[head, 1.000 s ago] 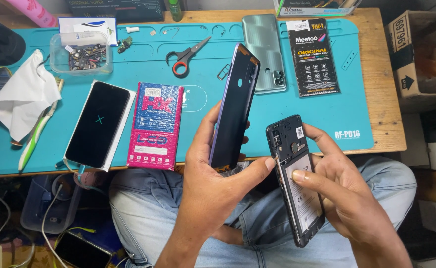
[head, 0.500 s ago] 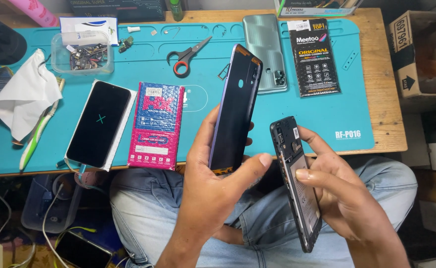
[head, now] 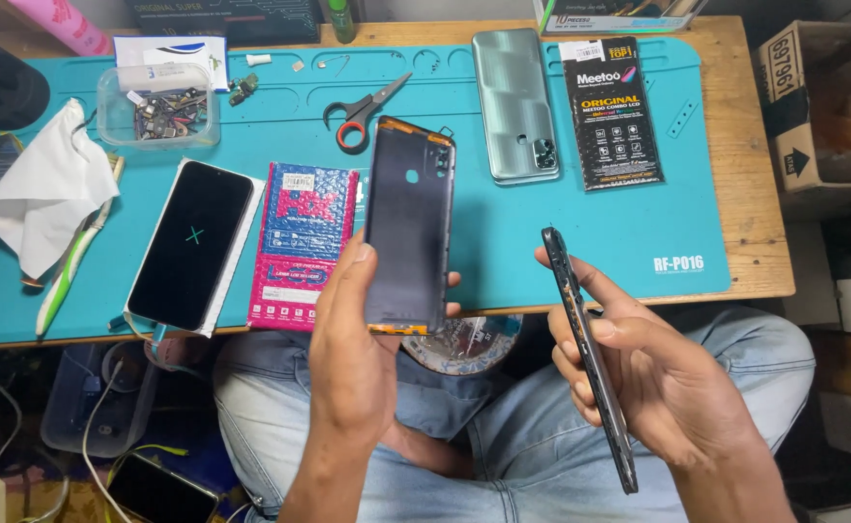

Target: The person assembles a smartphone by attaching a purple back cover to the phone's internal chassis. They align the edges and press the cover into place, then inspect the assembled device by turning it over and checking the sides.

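Left grip (head: 353,358) holds back cover (head: 408,228); tub (head: 157,126) holds screws.

I see through one head-worn camera, looking steeply down and forward from close above my lap, over both raised hands to the teal work mat (head: 561,242) on the wooden table (head: 750,165) (no second view shares the scene).

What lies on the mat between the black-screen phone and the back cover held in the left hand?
A pink packet lies between the phone and the back cover, in the head view.
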